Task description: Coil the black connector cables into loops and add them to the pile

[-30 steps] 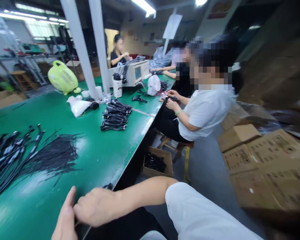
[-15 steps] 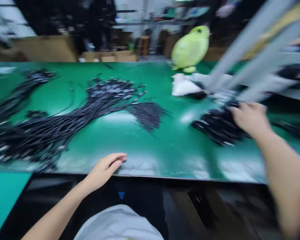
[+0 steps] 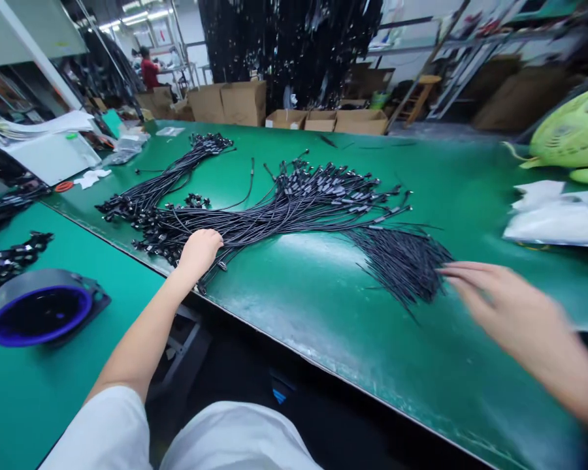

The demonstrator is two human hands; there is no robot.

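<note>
A long bundle of black cables (image 3: 269,219) with small connectors at its ends lies across the green table. My left hand (image 3: 202,251) is over the near left end of this bundle, its fingers curled onto the cables. To the right of the bundle is a fanned pile of thin black cable ties (image 3: 404,264). My right hand (image 3: 504,303), slightly blurred, reaches the pile's right edge with thumb and fingertips pinched together at a tie's end. How much is in the pinch is hard to see.
A second cable bundle (image 3: 181,173) lies farther back left. A grey and purple round tub (image 3: 39,307) sits on the left table. White bags (image 3: 558,219) and a lime-green fan-like object (image 3: 575,127) are at right. Cardboard boxes (image 3: 245,103) stand behind; a person (image 3: 149,70) sits far off.
The view has swung left. My right hand has left a dark cable heap at the right and come to the tie pile. My left hand has moved from the table's front edge onto the cables.
</note>
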